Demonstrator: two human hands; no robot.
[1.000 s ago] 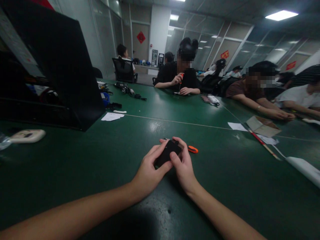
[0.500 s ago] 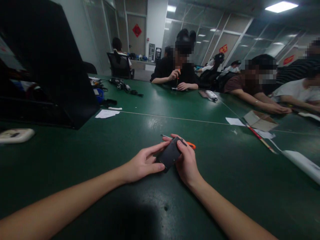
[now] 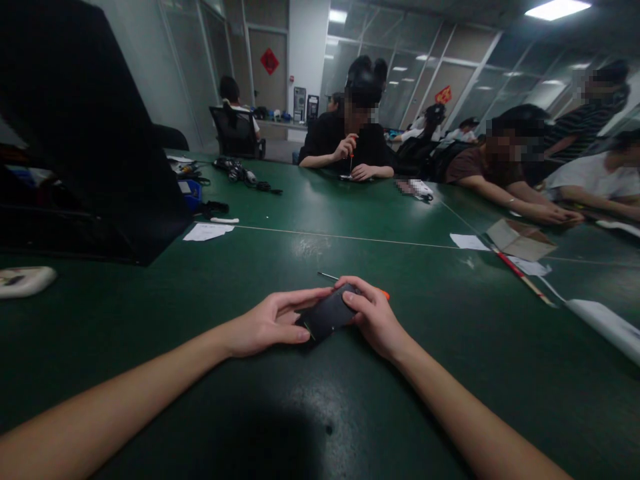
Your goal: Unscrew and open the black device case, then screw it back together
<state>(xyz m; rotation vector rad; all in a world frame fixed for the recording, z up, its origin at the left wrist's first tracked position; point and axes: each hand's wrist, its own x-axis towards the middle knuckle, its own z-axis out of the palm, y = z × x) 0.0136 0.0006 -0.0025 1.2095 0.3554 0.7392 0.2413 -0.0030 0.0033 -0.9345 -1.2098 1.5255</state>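
Green worktop (image 3: 450, 347) fills nearly all I can see from the head camera, a long shared surface in a dim office with glass partitions behind. Along the far and right edges other people sit at their own work; one in black across from me (image 3: 350, 143) holds a small tool upright over something. A big dark case (image 3: 85, 133) stands to my left, with a sheet of paper (image 3: 207, 231) beside it and a pale device (image 3: 25, 280) nearer the left edge. An opened cardboard box (image 3: 520, 241) and a red-tipped stick (image 3: 523, 280) lie to my right.

Closer in, both my forearms come up from the bottom and meet at the middle of the worktop. My left hand (image 3: 265, 325) and right hand (image 3: 375, 320) grip one small black device (image 3: 327, 315) between them, low on or just above the surface; I cannot tell which. Its long axis runs from lower left to upper right. The left fingers pinch the lower left end, thumb underneath; the right fingers curl over the upper right end. Neither hand is nearer than the other.

It looks flat, matte, dark, with rounded corners. Just behind the right hand lies a screwdriver (image 3: 330, 275), its orange handle mostly hidden, its thin metal shaft pointing left.
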